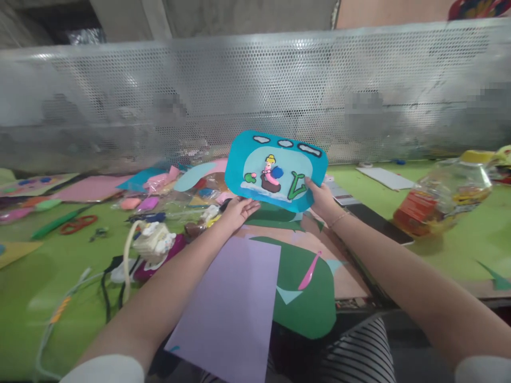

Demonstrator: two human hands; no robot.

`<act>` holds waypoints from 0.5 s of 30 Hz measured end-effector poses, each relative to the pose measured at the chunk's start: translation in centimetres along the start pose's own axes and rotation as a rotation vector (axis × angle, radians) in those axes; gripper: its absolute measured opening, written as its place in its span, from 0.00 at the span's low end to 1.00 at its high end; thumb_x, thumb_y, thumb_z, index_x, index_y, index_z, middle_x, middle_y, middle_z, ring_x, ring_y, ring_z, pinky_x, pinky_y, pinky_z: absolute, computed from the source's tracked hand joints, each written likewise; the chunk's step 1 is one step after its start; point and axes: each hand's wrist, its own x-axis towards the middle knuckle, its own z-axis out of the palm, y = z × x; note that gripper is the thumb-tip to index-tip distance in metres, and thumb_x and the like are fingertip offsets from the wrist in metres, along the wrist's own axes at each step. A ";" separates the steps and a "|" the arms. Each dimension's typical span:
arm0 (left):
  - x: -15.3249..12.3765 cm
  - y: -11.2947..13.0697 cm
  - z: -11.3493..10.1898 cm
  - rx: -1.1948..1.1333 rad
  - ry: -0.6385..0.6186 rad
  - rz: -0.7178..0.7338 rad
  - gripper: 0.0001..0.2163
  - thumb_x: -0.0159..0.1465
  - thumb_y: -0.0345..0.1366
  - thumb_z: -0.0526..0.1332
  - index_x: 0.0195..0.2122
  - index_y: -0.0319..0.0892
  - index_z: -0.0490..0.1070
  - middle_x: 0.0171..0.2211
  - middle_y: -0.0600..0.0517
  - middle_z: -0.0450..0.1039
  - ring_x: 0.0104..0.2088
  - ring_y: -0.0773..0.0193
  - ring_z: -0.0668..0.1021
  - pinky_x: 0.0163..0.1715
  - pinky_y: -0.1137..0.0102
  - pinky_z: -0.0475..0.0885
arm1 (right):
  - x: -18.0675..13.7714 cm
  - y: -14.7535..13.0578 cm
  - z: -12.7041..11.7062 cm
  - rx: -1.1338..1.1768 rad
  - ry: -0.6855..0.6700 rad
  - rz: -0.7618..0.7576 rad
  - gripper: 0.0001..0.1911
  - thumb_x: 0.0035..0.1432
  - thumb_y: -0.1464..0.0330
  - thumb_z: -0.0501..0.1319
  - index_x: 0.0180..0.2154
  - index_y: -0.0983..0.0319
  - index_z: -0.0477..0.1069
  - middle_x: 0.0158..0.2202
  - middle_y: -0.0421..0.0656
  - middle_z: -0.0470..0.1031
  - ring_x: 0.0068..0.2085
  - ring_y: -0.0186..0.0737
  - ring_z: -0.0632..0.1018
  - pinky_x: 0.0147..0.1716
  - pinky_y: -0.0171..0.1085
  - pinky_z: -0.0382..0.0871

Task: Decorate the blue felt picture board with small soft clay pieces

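Observation:
A blue card (235,170) with rounded corners is held up over the table, its decorated side toward me. It bears white clouds with dark outlines, a small snail-like figure in a yellow hat, and green plant shapes on a pale blue panel. My right hand (322,201) pinches the card's lower right edge, thumb on the front and other fingers hidden behind. Palm up at the lower left edge, my left hand (240,209) has its fingers stretched out; whether it bears the card's weight, I cannot tell. Below lie a lilac sheet (235,303) and a dark green sheet (307,311).
A pink plastic tool (310,271) lies on the green sheet. Orange-handled scissors (79,224), a white cable (50,330) and clay pieces clutter the left. To the right stand a dark flat tablet-like object (373,222) and a plastic bottle (443,197). A perforated metal screen (255,90) rises behind.

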 end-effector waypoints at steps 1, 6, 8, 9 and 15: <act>-0.1 0.0 0.1 -0.003 -0.003 -0.009 0.07 0.51 0.22 0.62 0.26 0.37 0.64 0.26 0.49 0.75 0.32 0.61 0.80 0.46 0.58 0.71 | -0.2 0.1 0.3 0.001 -0.005 -0.003 0.20 0.46 0.61 0.66 0.42 0.60 0.70 0.45 0.44 0.75 0.44 0.48 0.77 0.40 0.46 0.75; -0.4 -0.3 0.6 -0.011 -0.016 -0.043 0.09 0.49 0.19 0.61 0.28 0.37 0.67 0.25 0.52 0.75 0.31 0.62 0.79 0.46 0.59 0.72 | -1.8 0.0 2.0 -0.007 -0.057 0.021 0.17 0.49 0.59 0.64 0.41 0.59 0.70 0.46 0.43 0.74 0.46 0.47 0.76 0.42 0.45 0.75; -0.7 -0.4 0.8 -0.007 -0.021 -0.063 0.10 0.48 0.19 0.62 0.30 0.38 0.69 0.28 0.52 0.76 0.32 0.63 0.79 0.45 0.60 0.72 | -2.6 -0.4 2.7 -0.002 -0.070 0.041 0.16 0.49 0.59 0.63 0.40 0.59 0.70 0.45 0.43 0.75 0.46 0.47 0.76 0.42 0.45 0.75; -0.8 -0.4 0.9 0.000 -0.028 -0.079 0.11 0.48 0.19 0.62 0.31 0.38 0.69 0.30 0.52 0.77 0.33 0.63 0.79 0.45 0.61 0.72 | -2.9 -0.6 3.0 -0.003 -0.072 0.048 0.16 0.49 0.60 0.63 0.39 0.59 0.70 0.44 0.44 0.75 0.45 0.47 0.76 0.42 0.46 0.75; -1.4 -0.4 1.2 -0.034 -0.102 -0.234 0.12 0.51 0.19 0.63 0.36 0.37 0.73 0.37 0.48 0.77 0.37 0.61 0.78 0.40 0.66 0.76 | -2.6 -1.3 3.0 -0.097 -0.102 0.052 0.14 0.50 0.61 0.61 0.39 0.59 0.69 0.40 0.44 0.76 0.40 0.45 0.78 0.38 0.45 0.75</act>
